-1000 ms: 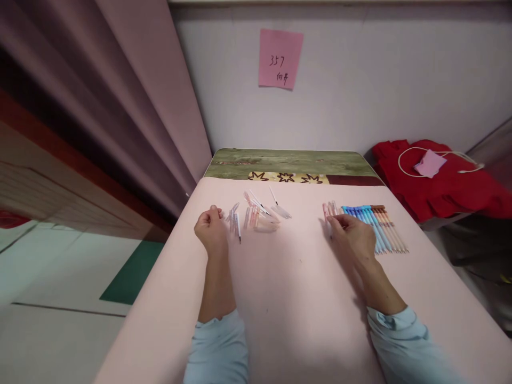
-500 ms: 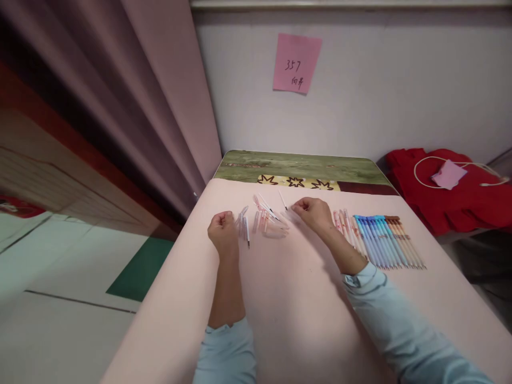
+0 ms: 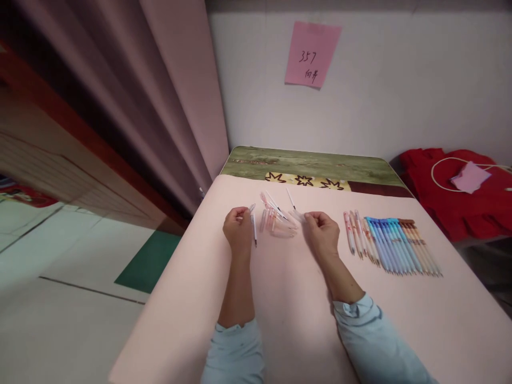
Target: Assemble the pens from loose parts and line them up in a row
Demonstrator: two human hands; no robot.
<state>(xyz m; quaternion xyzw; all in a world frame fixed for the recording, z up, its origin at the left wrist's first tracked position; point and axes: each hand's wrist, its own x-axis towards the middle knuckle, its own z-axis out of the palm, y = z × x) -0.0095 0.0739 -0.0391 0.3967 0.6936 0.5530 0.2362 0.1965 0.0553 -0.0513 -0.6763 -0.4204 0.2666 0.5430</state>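
My left hand (image 3: 239,231) rests on the pink table (image 3: 296,314) with its fingers pinched on a thin refill with a dark tip (image 3: 253,228). My right hand (image 3: 323,232) is closed on a clear pen barrel (image 3: 299,216) at the right edge of a loose pile of pen parts (image 3: 276,216). The pile holds clear and pink barrels and thin refills and lies between my hands. To the right lies a tidy row of whole pens (image 3: 390,238), pink ones at the left, blue in the middle, tan at the right.
A green and yellow patterned cloth (image 3: 312,165) covers the table's far end. A pink note (image 3: 312,54) hangs on the wall. A red cloth (image 3: 456,194) with a white cable and a pink pad lies at the right. Curtains (image 3: 160,96) hang at the left.
My right hand left the pen row, reached left to the pile and now holds a clear barrel. My left hand went from a fist beside the pile to pinching a refill.
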